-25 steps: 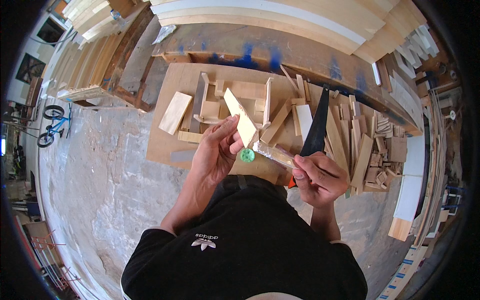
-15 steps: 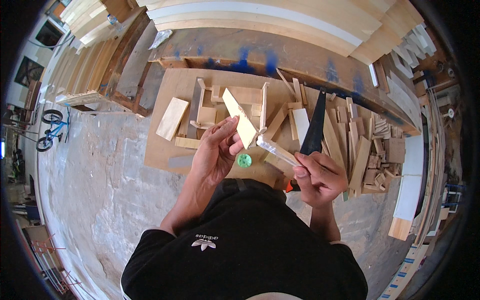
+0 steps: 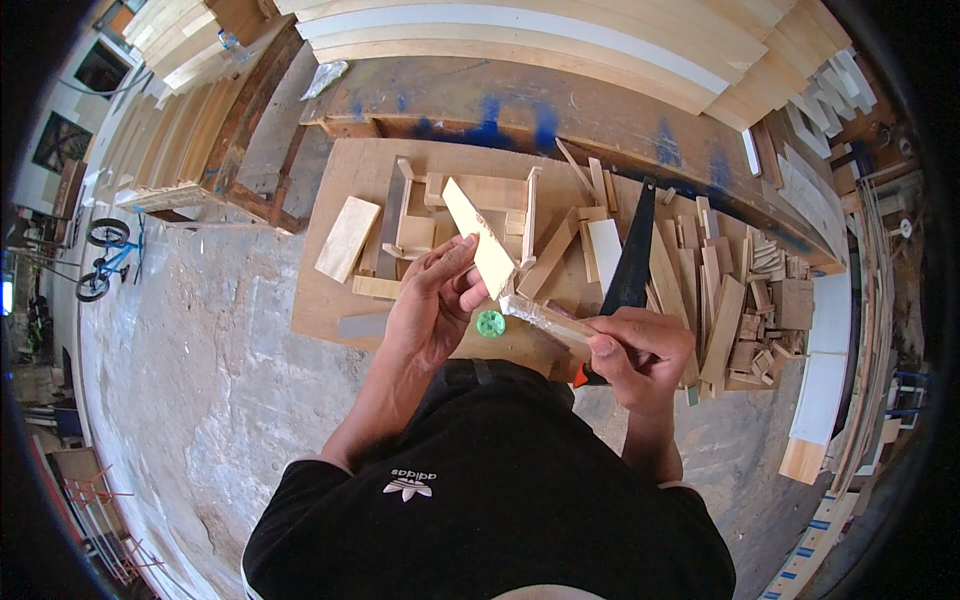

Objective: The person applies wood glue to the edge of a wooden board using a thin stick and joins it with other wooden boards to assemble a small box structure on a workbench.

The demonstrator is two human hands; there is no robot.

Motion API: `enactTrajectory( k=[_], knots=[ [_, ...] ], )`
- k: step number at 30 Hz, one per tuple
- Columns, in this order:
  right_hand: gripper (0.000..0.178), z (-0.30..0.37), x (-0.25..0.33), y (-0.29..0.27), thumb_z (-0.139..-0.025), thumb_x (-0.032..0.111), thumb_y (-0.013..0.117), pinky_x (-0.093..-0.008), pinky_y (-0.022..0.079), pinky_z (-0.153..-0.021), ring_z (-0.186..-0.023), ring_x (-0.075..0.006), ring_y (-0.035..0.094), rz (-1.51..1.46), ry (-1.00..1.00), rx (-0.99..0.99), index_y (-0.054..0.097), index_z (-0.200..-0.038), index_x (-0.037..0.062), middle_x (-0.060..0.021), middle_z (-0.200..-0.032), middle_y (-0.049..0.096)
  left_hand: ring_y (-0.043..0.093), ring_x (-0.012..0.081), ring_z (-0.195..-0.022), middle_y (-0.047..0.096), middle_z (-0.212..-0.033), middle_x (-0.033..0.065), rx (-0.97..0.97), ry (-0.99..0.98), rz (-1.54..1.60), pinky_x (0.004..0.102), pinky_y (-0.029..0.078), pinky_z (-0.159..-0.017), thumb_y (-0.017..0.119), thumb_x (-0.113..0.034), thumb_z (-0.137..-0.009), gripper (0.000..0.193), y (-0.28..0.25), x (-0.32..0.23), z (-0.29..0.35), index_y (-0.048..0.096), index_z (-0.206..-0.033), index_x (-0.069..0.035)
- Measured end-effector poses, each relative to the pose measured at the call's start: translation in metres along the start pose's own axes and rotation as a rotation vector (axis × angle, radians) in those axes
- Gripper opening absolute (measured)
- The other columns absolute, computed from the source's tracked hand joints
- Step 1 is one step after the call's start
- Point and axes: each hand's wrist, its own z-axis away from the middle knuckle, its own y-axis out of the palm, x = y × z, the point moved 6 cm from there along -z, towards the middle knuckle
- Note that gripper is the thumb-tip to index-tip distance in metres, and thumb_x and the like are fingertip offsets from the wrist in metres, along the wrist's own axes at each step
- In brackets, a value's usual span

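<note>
Left hand point(image 3: 432, 300) pinches a flat, pale wooden piece point(image 3: 478, 238) above the worktop point(image 3: 325, 298); right hand point(image 3: 645, 352) grips a thin, white-smeared stick point(image 3: 550, 319) at its lower end. Toward the near edge sits a round green container point(image 3: 490, 323), contents indistinct.

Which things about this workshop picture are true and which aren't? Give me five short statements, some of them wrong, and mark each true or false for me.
1. The left hand holds a flat, pale piece of wood. True.
2. The right hand is empty. False: the right hand holds a slim stick with a whitish end.
3. In the picture, a round green thing shows between the two hands. True.
4. The black saw blade lies to the left of the small wooden frame. False: it lies to the right.
5. The bicycle at the far left is red. False: the bicycle's frame is blue.
</note>
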Motion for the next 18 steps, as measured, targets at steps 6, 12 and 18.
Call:
enactTrajectory(
  k=[6, 12, 18],
  knots=[
    [0.016, 0.001, 0.002, -0.003, -0.079, 0.005, 0.073, -0.0198, 0.035, -0.043, -0.051, -0.0064, 0.052, 0.026, 0.034, -0.041, 0.071, -0.092, -0.0045, -0.0099, -0.070, 0.066, 0.069, 0.0163, -0.077, 0.066, -0.094, 0.0145, -0.003, -0.005, 0.017, 0.0201, 0.059, -0.064, 0.053, -0.011, -0.095, 0.021, 0.003, 0.002, 0.000, 0.050, -0.108, 0.006],
    [0.020, -0.001, 0.012, 0.000, -0.079, 0.003, 0.073, -0.0209, 0.045, -0.049, -0.059, -0.0085, 0.060, 0.182, -0.146, -0.098, 0.072, -0.098, 0.0008, -0.0069, -0.076, 0.067, 0.069, 0.0155, -0.075, 0.066, -0.092, 0.0148, 0.022, -0.013, 0.011, 0.0188, 0.058, -0.063, 0.052, -0.011, -0.096, 0.021, 0.002, 0.002, 0.000, 0.050, -0.107, 0.006],
    [0.021, -0.001, 0.017, 0.010, -0.076, 0.000, 0.074, -0.0210, 0.037, -0.045, -0.053, -0.0106, 0.051, 0.320, -0.310, -0.023, 0.072, -0.097, -0.0034, -0.0063, -0.069, 0.061, 0.069, 0.0152, -0.074, 0.067, -0.091, 0.0153, 0.009, -0.032, 0.025, 0.0184, 0.058, -0.062, 0.051, -0.012, -0.096, 0.022, 0.005, 0.001, 0.002, 0.050, -0.108, 0.007]
  ],
)
